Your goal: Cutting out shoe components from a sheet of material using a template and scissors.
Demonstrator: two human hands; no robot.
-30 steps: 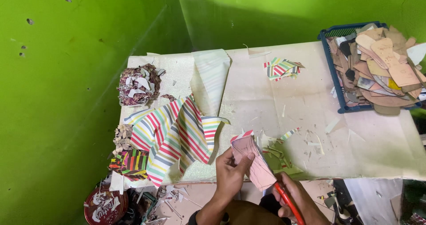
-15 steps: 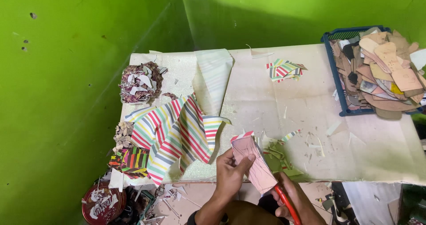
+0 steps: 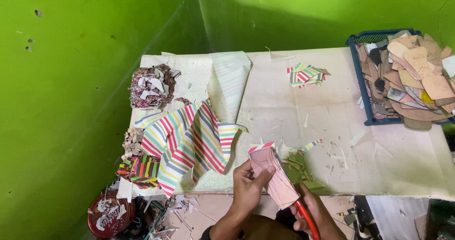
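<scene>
Head view, lower centre: left hand (image 3: pixel 246 185) gripping pink marked fabric piece (image 3: pixel 275 178) taut for cutting; right hand (image 3: pixel 310 211) closing around red-handled scissors (image 3: pixel 305 217).

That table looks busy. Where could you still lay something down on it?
The widest bare stretch of the table lies mid-top, between the striped sheet and the blue basket of cutouts, below the small striped pile. Another is the right front corner under the basket. The left edge is crowded with scraps; offcuts litter the front by the hands.
</scene>
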